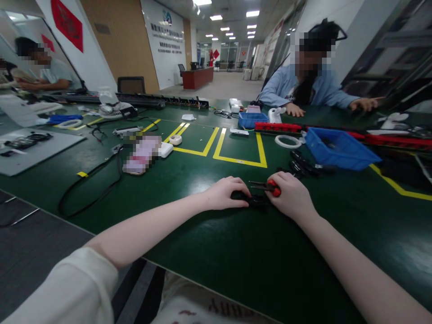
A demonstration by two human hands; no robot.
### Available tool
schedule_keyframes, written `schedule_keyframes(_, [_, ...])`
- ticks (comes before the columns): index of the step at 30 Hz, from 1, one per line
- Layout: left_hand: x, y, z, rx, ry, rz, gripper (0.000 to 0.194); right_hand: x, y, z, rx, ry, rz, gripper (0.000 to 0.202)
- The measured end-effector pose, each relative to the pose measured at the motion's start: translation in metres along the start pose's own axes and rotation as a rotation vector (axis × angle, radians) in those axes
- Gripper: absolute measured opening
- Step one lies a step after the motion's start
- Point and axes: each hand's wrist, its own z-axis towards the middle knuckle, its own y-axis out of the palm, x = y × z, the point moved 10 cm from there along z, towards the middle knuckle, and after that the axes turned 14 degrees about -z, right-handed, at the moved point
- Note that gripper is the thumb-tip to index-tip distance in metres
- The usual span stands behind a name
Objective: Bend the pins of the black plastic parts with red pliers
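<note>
Near the middle of the green table [189, 243], my left hand [227, 193] has its fingers curled round a small black part [254, 200], which lies low against the tabletop. My right hand [290, 193] is closed on red-handled pliers [275, 188]. Their thin metal jaws point left, just above the black part and towards my left fingertips. The exact shape of the black part is hard to make out, being dark and partly covered by my fingers.
A blue bin [340, 150] stands at the right beside black parts [300, 164]. Farther left are a phone [142, 155], a white case [166, 150], a tape roll [175, 139] and a looped black cable [91, 209]. A person in blue [324, 92] sits across the table.
</note>
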Motion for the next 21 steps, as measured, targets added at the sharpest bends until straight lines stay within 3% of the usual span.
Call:
schedule_keyframes(8, [0.004, -0.003, -0.001, 0.016, 0.038, -0.036, 0.019, -0.001, 0.004, 0.003, -0.026, -0.009, -0.011, 0.008])
schedule_keyframes(21, [0.003, -0.003, 0.001, 0.041, 0.037, -0.05, 0.018, -0.007, -0.006, -0.002, 0.016, -0.03, -0.027, 0.01])
